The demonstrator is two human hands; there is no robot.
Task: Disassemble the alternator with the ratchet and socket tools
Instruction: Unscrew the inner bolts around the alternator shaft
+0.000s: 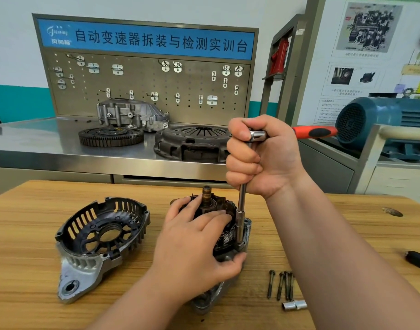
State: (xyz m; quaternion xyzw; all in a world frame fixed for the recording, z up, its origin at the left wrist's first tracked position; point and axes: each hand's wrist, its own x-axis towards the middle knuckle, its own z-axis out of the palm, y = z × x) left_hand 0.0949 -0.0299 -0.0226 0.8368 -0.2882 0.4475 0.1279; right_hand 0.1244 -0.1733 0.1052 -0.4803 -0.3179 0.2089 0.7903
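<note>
The opened alternator [224, 236] stands on the wooden table [25, 270], rotor shaft [207, 196] pointing up. My left hand [199, 244] grips its body, fingers over the windings and thumb on the housing edge. My right hand [259, 156] holds the head and extension bar of the ratchet [257, 135]; its red and black handle [315, 132] sticks out to the right. The extension and socket [240, 225] run straight down onto the alternator's right rim. The removed rear housing [97, 239] lies to the left.
Several long bolts [281, 284] and a loose socket [294, 305] lie on the table at the right front. A black tool handle [417, 259] lies at the right edge. Behind stand a steel bench with a clutch plate [192, 142], a flywheel [111, 136] and a blue motor [380, 120].
</note>
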